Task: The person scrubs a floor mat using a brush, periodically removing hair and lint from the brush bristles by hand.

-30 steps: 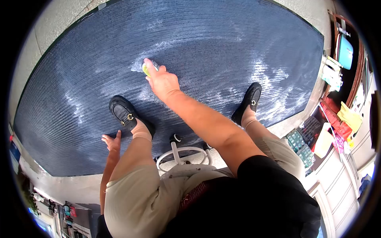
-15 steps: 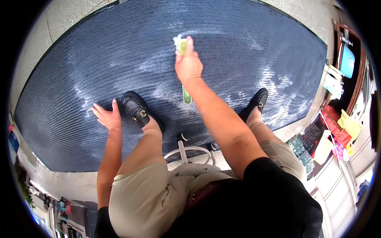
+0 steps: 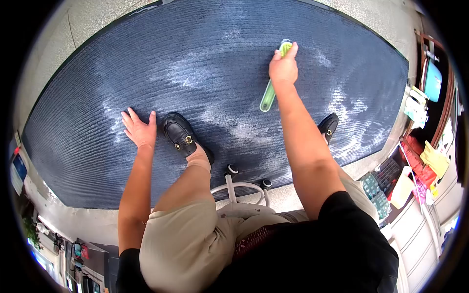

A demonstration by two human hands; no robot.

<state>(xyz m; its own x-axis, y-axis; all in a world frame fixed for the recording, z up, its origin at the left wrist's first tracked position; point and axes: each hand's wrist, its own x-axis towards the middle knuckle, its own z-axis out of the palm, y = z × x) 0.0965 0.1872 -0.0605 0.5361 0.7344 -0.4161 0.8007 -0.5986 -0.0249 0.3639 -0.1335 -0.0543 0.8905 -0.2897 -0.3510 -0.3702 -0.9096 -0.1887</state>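
My right hand (image 3: 284,68) is wrapped round a green scrub brush (image 3: 268,97), with a finger stretched along its yellow-green head. The brush head is on the dark ribbed mat (image 3: 244,63), toward its far side, and the handle points back toward me. White foam streaks (image 3: 190,75) mark the mat in several patches. Fingers spread, my left hand (image 3: 139,131) rests by the mat's surface beside my left shoe, next to a foamy patch. Nothing is in that hand.
My black loafers (image 3: 180,136) stand on the mat. Beneath me is a wheeled stool (image 3: 229,188) with a pale ring. Right of the mat are a blue basin (image 3: 433,81), a yellow cloth (image 3: 434,158) and a dark crate (image 3: 386,173). Pale concrete (image 3: 93,22) borders the mat.
My right hand has swept the brush to the right across the mat, and its handle now slants. My left hand stays spread near the same foamy patch. The view has shifted slightly.
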